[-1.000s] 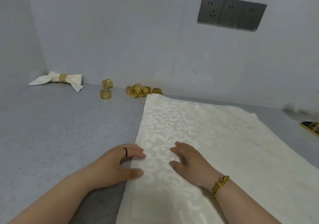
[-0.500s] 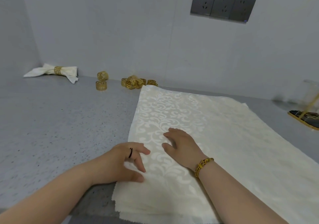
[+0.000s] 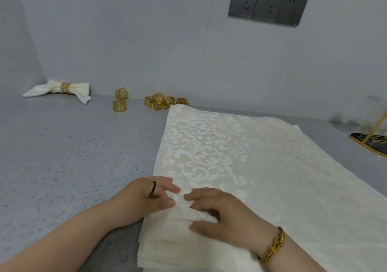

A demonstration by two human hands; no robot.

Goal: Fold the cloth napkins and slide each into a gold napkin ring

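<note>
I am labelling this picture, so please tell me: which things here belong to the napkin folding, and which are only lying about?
Belong to the job:
napkins, pinched by the left hand and right hand
loose rings
ringed napkin, already done

Lying about:
sockets
gold stand

Head-worn, forward-down, close over napkins (image 3: 251,167)

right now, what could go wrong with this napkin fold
The left hand and right hand bunch the top napkin near the corner of a stack; the fingers may well catch a lower layer too. The loose gold rings sit by the stack's far corner, so dragging the cloth could scatter them.
</note>
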